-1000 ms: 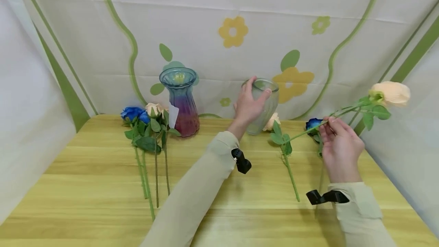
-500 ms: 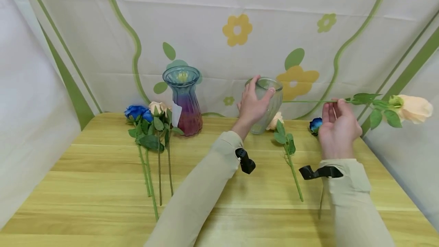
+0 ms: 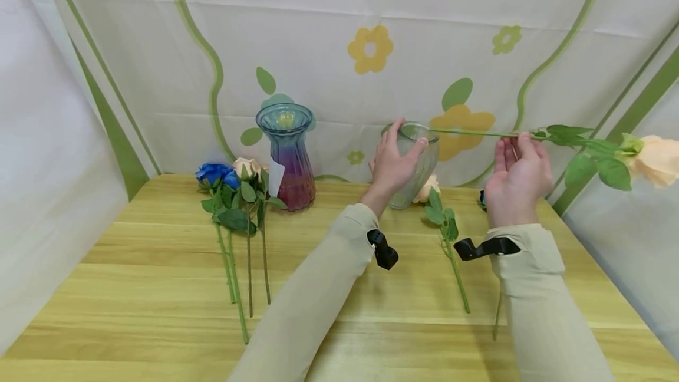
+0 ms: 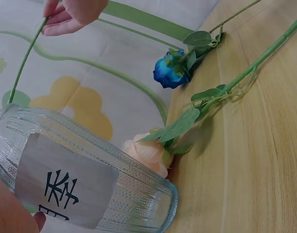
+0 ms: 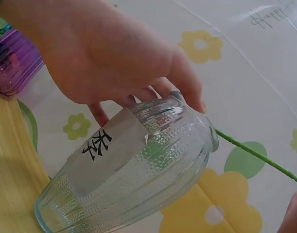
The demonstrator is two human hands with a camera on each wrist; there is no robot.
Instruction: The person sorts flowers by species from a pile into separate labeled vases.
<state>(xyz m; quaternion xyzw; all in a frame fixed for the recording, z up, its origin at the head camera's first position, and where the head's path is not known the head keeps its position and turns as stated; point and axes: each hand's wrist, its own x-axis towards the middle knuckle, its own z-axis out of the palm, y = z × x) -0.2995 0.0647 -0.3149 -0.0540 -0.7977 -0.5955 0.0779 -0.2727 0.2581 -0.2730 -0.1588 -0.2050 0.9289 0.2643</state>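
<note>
My left hand (image 3: 395,161) grips a clear glass vase (image 4: 133,194) around its upper part, thumb near the rim. A paper label (image 5: 104,153) with black characters is stuck on the vase. To the right, my right hand (image 3: 518,178) pinches the green stem of a peach rose (image 3: 655,158) between thumb and fingers. The stem lies nearly level, its bloom out at the right edge of the head view and its cut end right at the vase's mouth. A second peach rose (image 4: 146,153) lies on the table beside the vase's base.
A blue-to-purple glass vase (image 3: 292,161) stands at the back left. Beside it lie blue roses (image 3: 212,174) and peach roses (image 3: 246,168) with long stems on the wooden table (image 3: 148,287). Another blue rose (image 4: 170,70) lies at the right, mostly behind my right hand.
My right hand has moved forward and swung the peach rose from a slant to nearly level, bringing the stem's end up to the vase's rim. The left hand keeps its grip.
</note>
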